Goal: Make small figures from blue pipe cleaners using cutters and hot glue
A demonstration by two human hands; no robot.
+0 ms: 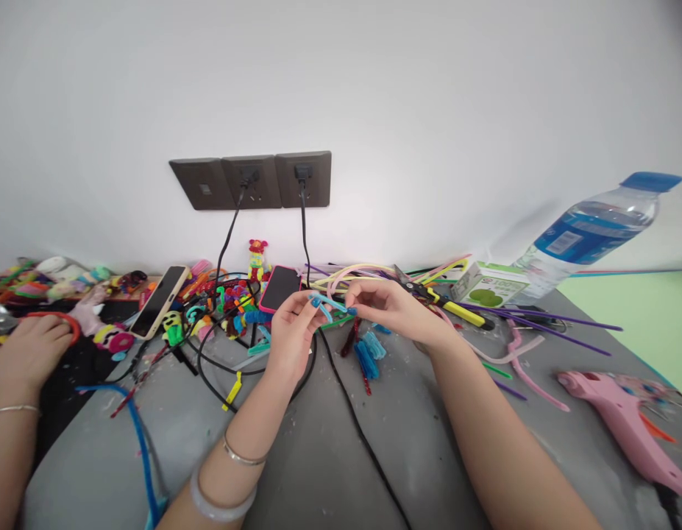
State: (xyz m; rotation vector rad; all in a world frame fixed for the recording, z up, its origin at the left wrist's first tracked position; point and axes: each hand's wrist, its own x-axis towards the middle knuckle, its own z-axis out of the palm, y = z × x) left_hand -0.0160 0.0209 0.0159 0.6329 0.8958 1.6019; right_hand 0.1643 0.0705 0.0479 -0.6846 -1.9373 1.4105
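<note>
Between my two hands, above the grey table, is a bent light-blue pipe cleaner (334, 302). My left hand (294, 324) pinches one part of it between thumb and forefinger. Close beside it, the thumb and fingertips of my right hand (383, 308) are pressed together at the pipe cleaner's other end. Beneath the hands lie short bundles of blue pipe cleaners (367, 357) and a dark red glittery piece (350, 338). Yellow-handled pliers (456, 309) rest just beyond my right hand. A phone in a pink case (279, 288) lies behind my left hand.
A pink glue gun (622, 427), a tilted water bottle (588, 232) and a juice carton (491, 283) stand or lie at right. Black cables (357, 427) cross the table (418, 471). Pipe-cleaner figures (173, 327) and another phone (161, 300) are at left, near another person's hand (29, 353).
</note>
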